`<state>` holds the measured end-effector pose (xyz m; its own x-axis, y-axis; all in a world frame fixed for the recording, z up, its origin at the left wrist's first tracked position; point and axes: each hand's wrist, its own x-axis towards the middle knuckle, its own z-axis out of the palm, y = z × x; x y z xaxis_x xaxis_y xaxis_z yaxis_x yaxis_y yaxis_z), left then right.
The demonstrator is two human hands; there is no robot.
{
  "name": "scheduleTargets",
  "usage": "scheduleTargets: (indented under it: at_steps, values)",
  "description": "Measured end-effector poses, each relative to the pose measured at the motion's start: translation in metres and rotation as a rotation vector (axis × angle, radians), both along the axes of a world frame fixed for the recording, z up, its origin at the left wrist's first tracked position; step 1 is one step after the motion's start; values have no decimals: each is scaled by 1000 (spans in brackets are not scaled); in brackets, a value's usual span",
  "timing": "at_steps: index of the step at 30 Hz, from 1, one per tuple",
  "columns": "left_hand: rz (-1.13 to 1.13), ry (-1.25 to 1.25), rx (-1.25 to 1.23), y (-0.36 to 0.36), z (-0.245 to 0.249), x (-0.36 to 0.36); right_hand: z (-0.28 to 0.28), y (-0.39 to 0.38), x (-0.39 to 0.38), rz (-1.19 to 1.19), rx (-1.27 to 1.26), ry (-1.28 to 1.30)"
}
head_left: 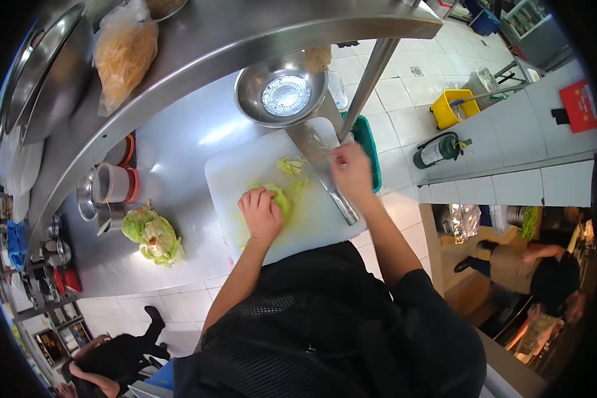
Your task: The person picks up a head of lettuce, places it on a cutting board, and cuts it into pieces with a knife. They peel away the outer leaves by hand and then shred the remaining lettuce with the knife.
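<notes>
My left hand rests on a cut piece of pale green lettuce, its fingers curled over the piece and pressing it to the white cutting board. Sliced lettuce shreds lie on the board just beyond it. A wide-bladed knife lies flat along the board's right side, with no hand on it. My right hand is raised at the board's right edge beside the green bin. Its fingers are closed and slightly blurred; whatever they hold is hidden.
Lettuce heads sit left on the steel counter. Behind the board stands a metal bowl. A shelf overhangs the counter, carrying a bag of noodle-like strips. A shelf post rises near my right hand. Two people are farther off.
</notes>
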<state>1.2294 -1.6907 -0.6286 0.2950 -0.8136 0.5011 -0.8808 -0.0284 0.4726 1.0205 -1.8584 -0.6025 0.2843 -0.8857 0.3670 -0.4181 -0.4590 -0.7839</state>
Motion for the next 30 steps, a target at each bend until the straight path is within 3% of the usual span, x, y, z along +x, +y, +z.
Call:
scheduleTargets:
  at_steps: [1,2,5,10,16,18,24,28,30]
  values:
    - [-17,-3,6,0,0,0,-1,-11,-22,-114,-46,-27]
    - [-23,2,7,1,-1,-1,5,-17,-37,-213,173,-12]
    - [-33,22,28,-2,-1,-2,-20,-30,-69,-123,73,121]
    - [2,18,13,-2,-3,-2,6,-1,-41,47,312,139]
    - [6,10,39,0,2,-3,-1,11,18,92,185,110]
    - [7,6,40,0,3,-4,6,13,40,248,129,416]
    - [17,10,25,1,3,-2,-13,20,70,249,-53,612]
    - [20,9,7,1,3,-3,-12,23,70,252,-84,625]
    - [20,11,-3,0,3,0,-11,26,61,180,35,291]
